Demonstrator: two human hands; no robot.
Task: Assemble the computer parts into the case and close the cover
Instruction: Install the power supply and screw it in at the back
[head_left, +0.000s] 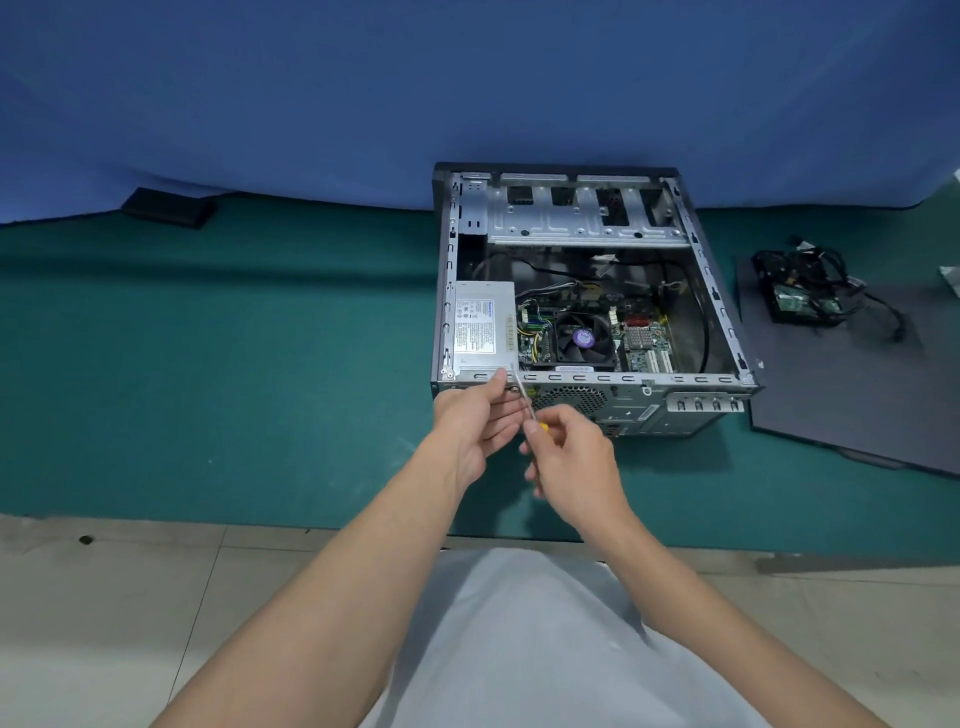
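A person's two bare hands meet at the near wall of an open grey metal computer case (712, 291) lying on a green-covered table (208, 364), centre-right of the frame. The case lies with its open side up. Its long axis runs from the bottom of the frame toward the top, and its perforated rear panel faces the person.

The right hand (571, 457) holds a slim metal screwdriver with a yellow handle (524, 399), its grip curled round the handle. The left hand (480, 421) has its grip pinched about the shaft, with thumb and fingertips closing in from the left. The tool's long axis slants from lower right to upper left. Its tip points at the case's near rail, just beside the lower right corner of the silver box-shaped power supply (483, 325). Fingers cover the spot, so contact with a screw cannot be told.

Inside the case sit a black square cooling fan (584, 338) on a green motherboard (644, 343), and a bare silver drive cage (571, 213) at the far end. At right, a flat dark grey side panel (831, 405) lies on the table beside the case. It carries a tangle of black cables around a small green circuit board (805, 291). A flat black rectangular object (169, 208) lies at upper left, where a blue cloth backdrop (467, 78) meets the table. Pale floor tiles (104, 597) fill the lower left.
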